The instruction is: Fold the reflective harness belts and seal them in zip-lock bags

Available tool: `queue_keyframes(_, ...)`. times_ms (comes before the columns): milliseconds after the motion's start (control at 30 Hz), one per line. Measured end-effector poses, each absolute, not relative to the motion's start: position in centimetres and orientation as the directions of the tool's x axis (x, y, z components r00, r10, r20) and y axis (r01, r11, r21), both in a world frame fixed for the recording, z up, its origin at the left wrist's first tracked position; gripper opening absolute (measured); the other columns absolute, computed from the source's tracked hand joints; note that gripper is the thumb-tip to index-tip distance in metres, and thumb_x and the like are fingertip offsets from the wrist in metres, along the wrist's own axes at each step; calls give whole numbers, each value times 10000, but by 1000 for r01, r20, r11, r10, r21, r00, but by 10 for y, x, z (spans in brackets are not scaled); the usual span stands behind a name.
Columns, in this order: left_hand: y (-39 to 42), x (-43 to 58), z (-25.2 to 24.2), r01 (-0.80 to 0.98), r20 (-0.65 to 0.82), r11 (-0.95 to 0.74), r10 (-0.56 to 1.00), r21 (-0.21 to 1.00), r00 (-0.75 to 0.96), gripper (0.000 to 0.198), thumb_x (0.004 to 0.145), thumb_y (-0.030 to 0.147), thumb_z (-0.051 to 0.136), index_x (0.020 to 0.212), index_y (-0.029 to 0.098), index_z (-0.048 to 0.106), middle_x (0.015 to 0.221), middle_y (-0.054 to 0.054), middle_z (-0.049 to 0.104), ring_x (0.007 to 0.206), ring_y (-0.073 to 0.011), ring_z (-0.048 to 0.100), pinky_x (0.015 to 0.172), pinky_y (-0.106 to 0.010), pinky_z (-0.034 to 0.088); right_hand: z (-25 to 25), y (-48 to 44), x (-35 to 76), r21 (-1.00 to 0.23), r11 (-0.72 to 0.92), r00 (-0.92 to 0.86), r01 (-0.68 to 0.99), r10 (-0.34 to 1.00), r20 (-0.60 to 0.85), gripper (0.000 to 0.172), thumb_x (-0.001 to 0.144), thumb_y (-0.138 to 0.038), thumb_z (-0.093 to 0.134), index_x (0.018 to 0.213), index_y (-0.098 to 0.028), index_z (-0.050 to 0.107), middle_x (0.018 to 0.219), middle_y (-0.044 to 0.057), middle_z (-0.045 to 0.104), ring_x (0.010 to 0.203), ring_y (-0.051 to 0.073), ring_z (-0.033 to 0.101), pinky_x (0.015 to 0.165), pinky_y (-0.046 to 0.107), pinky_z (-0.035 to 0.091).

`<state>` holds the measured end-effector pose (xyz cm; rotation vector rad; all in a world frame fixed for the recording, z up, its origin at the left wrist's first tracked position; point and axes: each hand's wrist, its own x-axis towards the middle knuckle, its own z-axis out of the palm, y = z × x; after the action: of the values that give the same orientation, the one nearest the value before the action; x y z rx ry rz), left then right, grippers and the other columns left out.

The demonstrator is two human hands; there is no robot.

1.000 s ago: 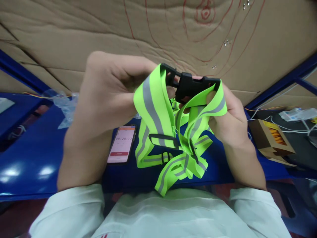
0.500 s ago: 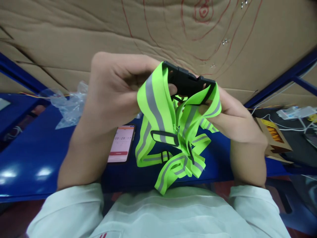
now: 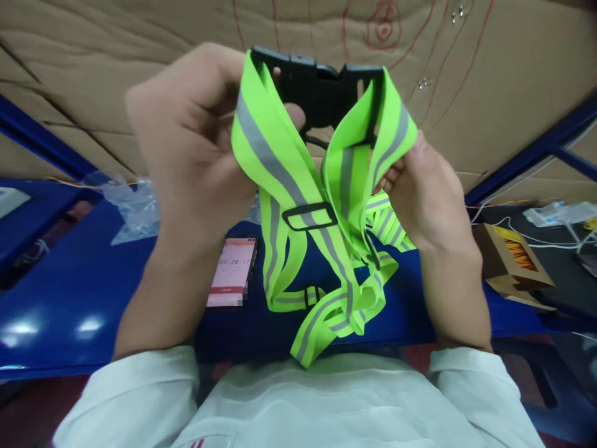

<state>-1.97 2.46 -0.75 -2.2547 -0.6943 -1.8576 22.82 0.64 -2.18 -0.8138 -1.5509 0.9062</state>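
Note:
A neon-green reflective harness with grey stripes hangs between my two hands, its lower straps lying on the blue table. Its black buckle is joined and held up in front of the cardboard. At the buckle's left end my left hand is closed, its thumb tip on the black plastic. My right hand pinches the strap below the buckle's right end; some of its fingers are hidden behind the webbing. A black slider sits on the left strap, and more folded green webbing lies behind, near my right hand.
On the blue table, a phone showing a timer lies left of the straps. Clear plastic bags are at the left. A cardboard box and white cables stand at the right. A cardboard panel rises behind.
Both hands have lifted the buckle up and to the left, stretching the straps. My right hand has slid off the buckle's end onto the strap below it.

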Motion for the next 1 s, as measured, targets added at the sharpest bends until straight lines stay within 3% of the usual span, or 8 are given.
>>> queue_keyframes(67,24,-19,-8,482,969,-870,197,102,151,148,898,287,786,1015,216,733,900,20,715,793,-115,625,651,-271,467,-28,8,226,-926,358,-257,-118,890,376,398,976,-617,586,819,-274,713,777,-9,676,696,140,640,662,274,571)
queue_keyframes(100,23,-16,-9,474,967,-871,217,128,137,136,894,277,792,997,214,729,887,24,715,782,-110,632,637,-262,470,-30,8,225,-943,299,-324,-146,886,331,416,978,-626,577,829,-266,721,794,1,688,706,147,650,670,283,582)
queue_keyframes(300,20,5,-15,405,950,-880,304,249,76,278,786,375,897,878,201,701,791,28,704,669,-87,596,529,-205,458,-37,13,224,-976,175,-475,-131,853,217,361,989,-584,577,1083,-274,738,1107,12,745,1036,180,708,950,341,599)
queue_keyframes(500,49,6,-29,428,950,-876,294,224,104,394,705,441,942,886,219,672,834,35,715,724,-99,641,588,-206,511,-53,41,234,-988,44,-554,-145,824,118,382,987,-591,557,1129,-286,740,1037,5,767,949,180,736,797,316,627)
queue_keyframes(567,57,5,-33,431,947,-870,307,239,96,459,647,454,971,872,218,648,829,34,704,719,-105,620,602,-222,513,-57,46,236,-991,71,-501,-117,857,121,303,968,-526,628,1085,-276,753,1009,-3,765,896,157,727,813,294,612)
queue_keyframes(667,64,5,-37,434,947,-865,313,252,74,433,719,470,926,863,220,604,791,32,652,680,-101,564,610,-237,486,-57,48,239,-983,181,-393,-42,901,182,222,899,-447,749,990,-245,760,964,-8,753,832,123,694,837,260,581)
queue_keyframes(833,69,6,-41,438,960,-876,266,204,84,297,893,449,778,915,236,572,816,29,615,700,-101,561,617,-235,459,-49,49,242,-964,265,-292,-14,921,257,345,874,-583,743,974,-253,732,931,9,718,834,151,671,767,273,572)
queue_keyframes(1000,60,10,-42,532,969,-840,208,108,132,211,888,246,777,950,238,575,801,44,608,683,-96,568,627,-238,432,-47,38,229,-910,412,-204,58,897,393,407,915,-648,667,961,-247,714,818,-2,620,770,145,610,680,258,509)
